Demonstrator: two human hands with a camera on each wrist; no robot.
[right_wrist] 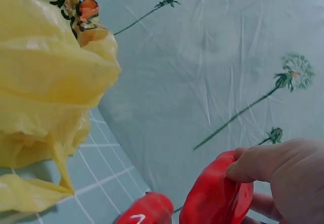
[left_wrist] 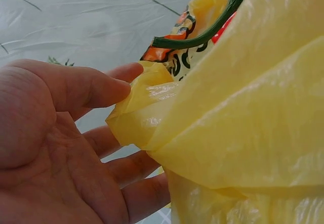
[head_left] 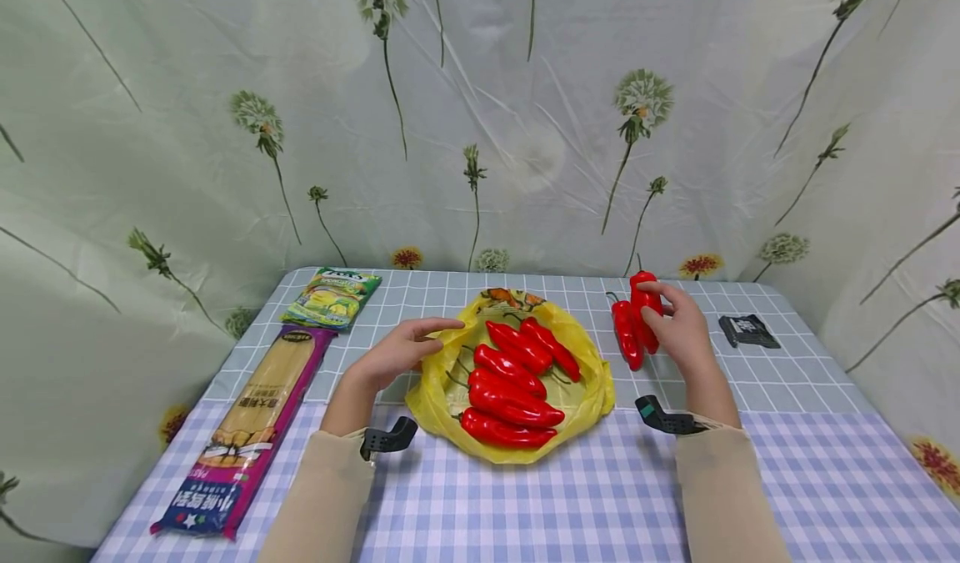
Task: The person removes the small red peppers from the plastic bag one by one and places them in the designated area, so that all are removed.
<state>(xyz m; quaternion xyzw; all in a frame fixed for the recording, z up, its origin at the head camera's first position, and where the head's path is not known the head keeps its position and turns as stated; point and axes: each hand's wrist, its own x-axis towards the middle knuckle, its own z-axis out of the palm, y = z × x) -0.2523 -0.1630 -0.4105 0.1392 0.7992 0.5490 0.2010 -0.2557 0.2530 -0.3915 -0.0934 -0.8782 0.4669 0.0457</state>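
A yellow plastic bag (head_left: 592, 379) lies open on the checked tablecloth, with several red peppers (head_left: 513, 400) in it. My left hand (head_left: 438, 334) is at the bag's left rim. In the left wrist view the thumb and fingers of the left hand (left_wrist: 132, 82) pinch the folded rim of the yellow bag (left_wrist: 243, 123), and a green pepper stem (left_wrist: 202, 34) shows above it. My right hand (head_left: 658, 303) grips an upright red pepper (head_left: 645, 292) to the right of the bag. A second red pepper (head_left: 625, 338) lies against it. In the right wrist view the right hand (right_wrist: 245, 186) has its thumb on the red pepper (right_wrist: 212, 198).
A long pasta packet (head_left: 247, 429) lies along the table's left side, with a green snack packet (head_left: 333, 296) behind it. A small black sachet (head_left: 748, 329) sits at the far right. A flower-printed curtain (head_left: 480, 129) closes off the back and both sides.
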